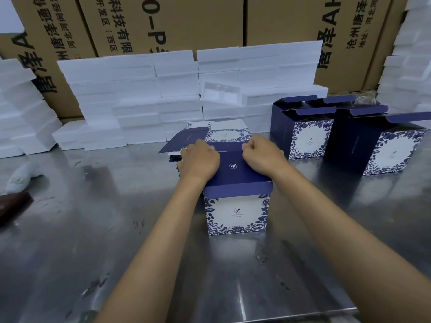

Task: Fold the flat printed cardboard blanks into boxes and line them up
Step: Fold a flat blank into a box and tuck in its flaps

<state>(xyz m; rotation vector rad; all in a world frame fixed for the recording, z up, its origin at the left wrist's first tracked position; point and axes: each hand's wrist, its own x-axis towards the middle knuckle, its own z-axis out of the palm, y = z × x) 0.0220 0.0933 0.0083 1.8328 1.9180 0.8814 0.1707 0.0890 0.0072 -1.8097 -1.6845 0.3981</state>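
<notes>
A folded blue-and-white printed box (pixel 236 214) stands upright on the steel table (pixel 116 229), its navy lid panel on top. My left hand (pixel 198 162) presses with curled fingers on the lid's far left part. My right hand (pixel 263 156) presses on the far right part, fingers curled at the back edge. Behind the box lies a stack of flat printed blanks (pixel 186 142), partly hidden by my hands. Three folded boxes with open top flaps stand at the right: one (pixel 303 134), one (pixel 382 145), one behind (pixel 331 101).
White foam blocks (pixel 163 96) are stacked along the back, with more at the left (pixel 21 113) and right (pixel 408 66). Large brown cartons (pixel 163 19) stand behind them. A white cloth (pixel 21 176) and a dark object (pixel 11 206) lie at the table's left.
</notes>
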